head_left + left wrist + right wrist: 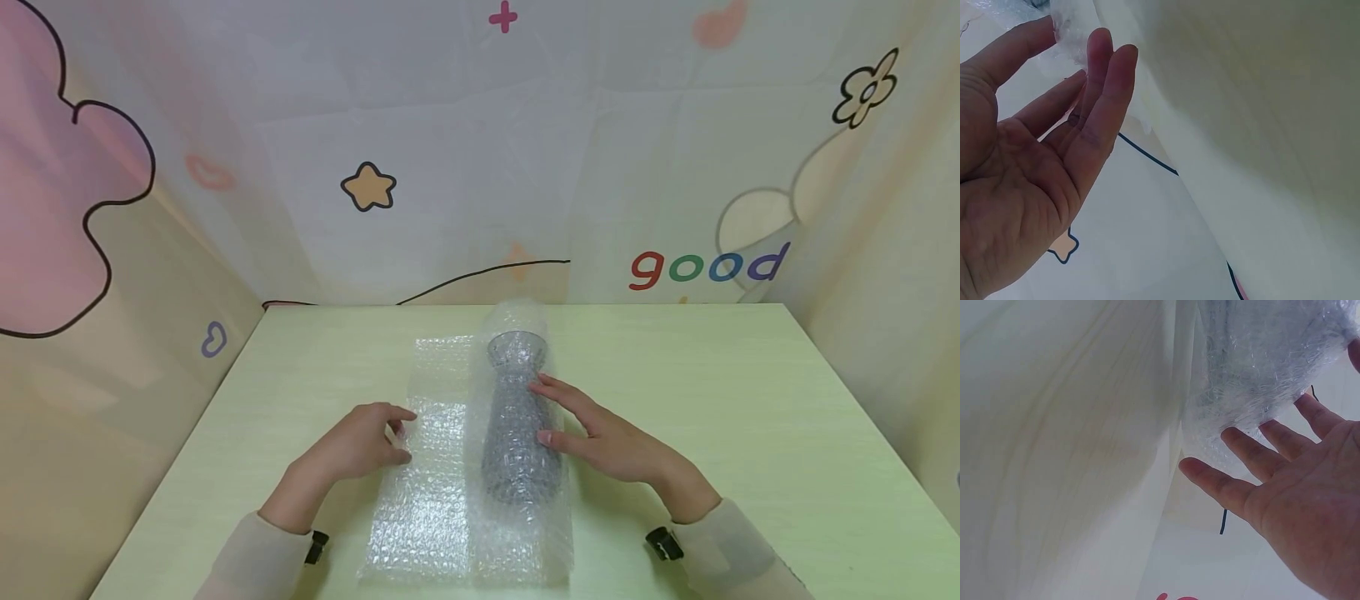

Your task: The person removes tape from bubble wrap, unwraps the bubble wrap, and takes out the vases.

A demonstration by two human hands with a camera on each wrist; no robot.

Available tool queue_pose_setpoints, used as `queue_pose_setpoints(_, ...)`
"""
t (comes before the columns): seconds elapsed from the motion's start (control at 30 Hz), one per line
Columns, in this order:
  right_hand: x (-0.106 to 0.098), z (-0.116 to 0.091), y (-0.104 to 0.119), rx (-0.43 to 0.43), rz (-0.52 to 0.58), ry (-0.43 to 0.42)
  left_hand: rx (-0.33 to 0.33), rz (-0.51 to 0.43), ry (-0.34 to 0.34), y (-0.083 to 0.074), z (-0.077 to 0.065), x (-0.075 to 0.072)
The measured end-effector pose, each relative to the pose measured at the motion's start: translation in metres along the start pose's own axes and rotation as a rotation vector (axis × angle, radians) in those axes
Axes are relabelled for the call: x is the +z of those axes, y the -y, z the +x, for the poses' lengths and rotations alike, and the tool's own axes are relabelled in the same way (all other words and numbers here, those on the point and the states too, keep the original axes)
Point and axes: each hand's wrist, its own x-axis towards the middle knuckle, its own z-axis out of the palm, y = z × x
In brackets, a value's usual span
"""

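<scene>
A grey vase-like object (521, 421) with a narrow neck and a wide, flared rim lies inside clear bubble wrap (420, 517). Part of the sheet spreads flat to its left. My right hand (622, 437) rests its fingertips on the right side of the wrapped object; in the right wrist view the fingers (1254, 453) are straight and spread against the plastic. At the sheet's left edge is my left hand (360, 442), thumb and fingers apart and loosely bent. The left wrist view shows its fingertips by the wrap (1072, 31), with nothing gripped between them.
Everything lies on a pale yellow-green table (697, 367). A printed cloth (465, 192) with a star, a flower and the word "good" hangs behind the far edge and along the sides.
</scene>
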Motion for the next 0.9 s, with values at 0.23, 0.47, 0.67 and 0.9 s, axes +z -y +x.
queue_pose_setpoints(0.23, 0.000, -0.001, 0.000, -0.001, 0.009, 0.002, -0.020, 0.003, 0.010, 0.002, 0.002, 0.003)
queue_pose_setpoints(0.47, 0.000, 0.000, -0.001, -0.004, 0.013, 0.004, -0.026, 0.032, 0.002, 0.005, 0.005, 0.007)
queue_pose_setpoints(0.67, 0.000, 0.000, 0.000, 0.001, 0.010, 0.004, -0.024, 0.068, 0.001, 0.004, 0.005, 0.009)
queue_pose_setpoints(0.9, 0.000, 0.001, -0.002, -0.002, 0.006, 0.002, -0.026, 0.098, -0.003, 0.003, 0.005, 0.012)
